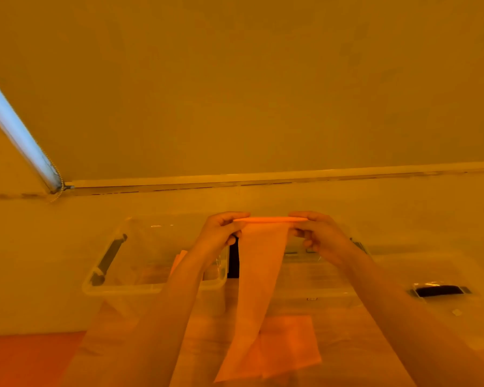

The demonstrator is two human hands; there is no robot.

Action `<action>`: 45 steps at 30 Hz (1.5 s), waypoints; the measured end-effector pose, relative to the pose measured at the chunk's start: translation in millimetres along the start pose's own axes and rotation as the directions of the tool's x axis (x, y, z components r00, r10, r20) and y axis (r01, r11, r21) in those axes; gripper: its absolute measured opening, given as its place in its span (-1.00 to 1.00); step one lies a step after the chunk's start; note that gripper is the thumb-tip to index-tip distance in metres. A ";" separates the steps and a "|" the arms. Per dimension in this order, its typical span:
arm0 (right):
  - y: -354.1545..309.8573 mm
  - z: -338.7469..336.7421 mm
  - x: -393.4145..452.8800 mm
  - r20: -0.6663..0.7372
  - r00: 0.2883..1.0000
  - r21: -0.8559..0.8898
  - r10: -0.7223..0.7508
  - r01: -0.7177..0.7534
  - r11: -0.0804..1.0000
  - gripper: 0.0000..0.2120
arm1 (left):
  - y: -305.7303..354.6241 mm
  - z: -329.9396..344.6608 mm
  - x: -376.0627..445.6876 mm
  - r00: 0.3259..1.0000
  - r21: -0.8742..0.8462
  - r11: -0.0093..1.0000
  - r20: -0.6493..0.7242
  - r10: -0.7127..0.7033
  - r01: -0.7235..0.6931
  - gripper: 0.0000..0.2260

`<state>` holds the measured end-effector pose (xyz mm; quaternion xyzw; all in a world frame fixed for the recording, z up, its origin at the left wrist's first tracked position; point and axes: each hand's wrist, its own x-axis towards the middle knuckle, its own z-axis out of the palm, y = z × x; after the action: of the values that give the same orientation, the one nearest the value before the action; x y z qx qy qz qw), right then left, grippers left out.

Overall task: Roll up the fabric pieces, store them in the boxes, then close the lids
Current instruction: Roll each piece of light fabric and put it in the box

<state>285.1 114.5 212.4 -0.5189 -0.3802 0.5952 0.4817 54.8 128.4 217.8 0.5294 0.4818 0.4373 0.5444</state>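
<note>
Everything looks orange in this light. A long strip of fabric [257,275] hangs in the air in front of me, its top edge turned into a thin roll. My left hand [221,233] pinches the roll's left end and my right hand [316,233] pinches its right end. Beyond my left forearm stands an open clear plastic box [112,286] with a dark handle; something orange lies inside it. A second clear box [327,277] is behind my right hand, partly hidden. Another fabric piece [294,344] lies flat on the table below the strip.
A clear lid with a dark handle [439,291] lies to the right on the table. A wall with a ledge rises just behind the boxes, and a bright tube runs down at the left. An orange surface shows at the lower left corner.
</note>
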 end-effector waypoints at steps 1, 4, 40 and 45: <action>-1.6 -0.6 0.2 -0.001 1.000 0.012 -0.006 0.006 1.000 -0.85 | -1.4 0.4 2.1 1.000 0.001 1.000 -0.003 -0.004 0.004 -0.79; -2.3 -3.7 1.7 -0.009 0.996 -0.109 -0.092 0.090 0.990 -0.93 | -4.8 -1.3 4.4 1.000 0.070 0.997 -0.014 0.027 -0.026 -0.83; 15.7 -23.2 6.2 0.010 0.997 -0.301 -0.073 0.073 0.951 -0.94 | -6.9 -12.7 -11.4 0.999 0.077 0.996 0.026 0.042 -0.044 -0.84; 13.9 -21.9 2.8 -0.010 0.991 -0.353 -0.132 0.120 0.928 -0.91 | -8.3 -14.6 -10.2 0.998 0.128 0.990 0.017 0.053 -0.055 -0.84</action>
<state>304.1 112.7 194.7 -0.5810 -0.5049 0.4767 0.4245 38.6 120.1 210.5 0.5790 0.4908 0.4166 0.5003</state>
